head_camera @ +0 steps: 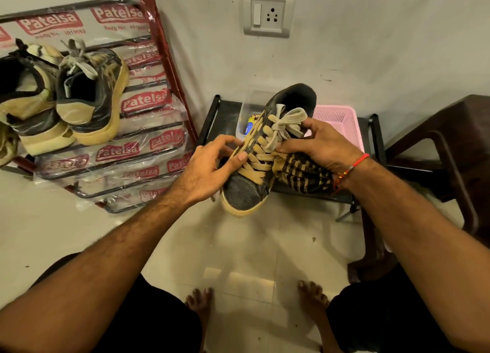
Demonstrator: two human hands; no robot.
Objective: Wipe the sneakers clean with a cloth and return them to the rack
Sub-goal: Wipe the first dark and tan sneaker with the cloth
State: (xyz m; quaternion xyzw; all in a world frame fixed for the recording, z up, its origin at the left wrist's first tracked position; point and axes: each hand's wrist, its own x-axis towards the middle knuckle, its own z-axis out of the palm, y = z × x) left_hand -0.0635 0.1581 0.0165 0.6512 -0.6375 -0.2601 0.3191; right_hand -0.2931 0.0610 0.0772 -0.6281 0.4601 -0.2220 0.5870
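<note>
Wiping: sneaker (261, 151) held in the air above the front edge of the low black stand (212, 119), toe toward the person, probably so the laces face up.
Left hand (209, 169): fingers curled round the sneaker's left side, steadying it.
Right hand (320, 143): clutching checked cloth (302, 173) against the right side.
Rack (111, 151): other sneakers (61, 92) near its left end.
</note>
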